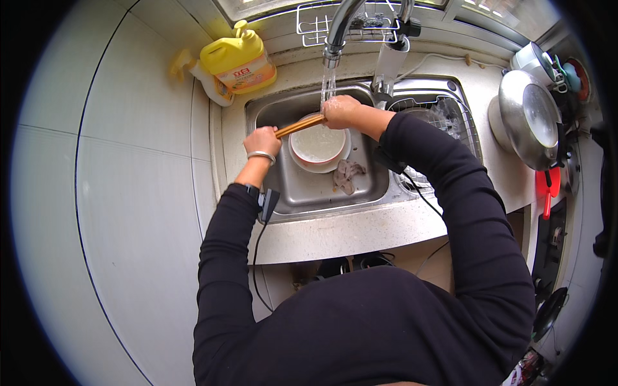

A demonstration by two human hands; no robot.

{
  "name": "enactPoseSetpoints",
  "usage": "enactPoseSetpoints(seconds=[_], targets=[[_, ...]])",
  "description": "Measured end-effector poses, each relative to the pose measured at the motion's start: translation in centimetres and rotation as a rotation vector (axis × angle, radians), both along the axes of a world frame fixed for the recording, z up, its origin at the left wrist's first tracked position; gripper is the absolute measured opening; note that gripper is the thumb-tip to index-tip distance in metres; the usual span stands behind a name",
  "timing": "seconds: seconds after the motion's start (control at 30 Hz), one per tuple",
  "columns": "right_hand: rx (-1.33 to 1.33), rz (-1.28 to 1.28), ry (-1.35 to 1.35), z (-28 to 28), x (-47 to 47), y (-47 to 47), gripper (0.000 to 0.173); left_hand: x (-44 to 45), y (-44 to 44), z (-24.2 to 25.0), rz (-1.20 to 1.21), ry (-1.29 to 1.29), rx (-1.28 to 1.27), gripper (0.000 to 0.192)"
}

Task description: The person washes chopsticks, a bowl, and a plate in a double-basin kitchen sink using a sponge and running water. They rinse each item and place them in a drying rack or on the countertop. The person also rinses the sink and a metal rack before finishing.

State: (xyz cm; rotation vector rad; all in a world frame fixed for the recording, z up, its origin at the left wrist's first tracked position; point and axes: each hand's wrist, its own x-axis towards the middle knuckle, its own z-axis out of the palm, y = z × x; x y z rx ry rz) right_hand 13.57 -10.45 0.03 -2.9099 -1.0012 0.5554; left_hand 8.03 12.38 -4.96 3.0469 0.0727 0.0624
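Note:
My left hand [263, 142] and my right hand [341, 112] are each closed around one end of a bundle of wooden chopsticks [300, 126], held slantwise over the left sink basin [285, 200]. Water runs from the chrome faucet [332, 55] down onto my right hand. Below the chopsticks, a red-rimmed white bowl [317, 144] holding cloudy water rests on a larger white dish [316, 169]. A crumpled greyish cloth [346, 177] lies in the basin beside the dish.
A yellow detergent jug [244, 62] and a spray bottle [212, 87] stand behind the basin at left. A wire rack [475, 137] sits in the right basin. On the right counter are a metal pan [512, 120] and a red-handled utensil [547, 205]. A white wire shelf [311, 36] hangs behind the faucet.

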Motion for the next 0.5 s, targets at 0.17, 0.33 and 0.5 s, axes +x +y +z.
enactPoseSetpoints(seconds=[0.17,0.33,0.5], targets=[[0.088,-0.156,0.413,-1.8,-0.4,-0.6,0.025,1.5,0.6,0.9,-0.189,0.115,0.051,0.019],[0.258,0.0,-0.559,-4.1,-0.6,-1.4,0.016,1.0,0.7,-1.3,-0.045,1.085,-0.618,0.021],[0.241,-0.299,0.116,-8.2,-3.2,-2.4,0.022,2.5,0.5,-0.9,-0.407,0.311,-0.029,0.025]])
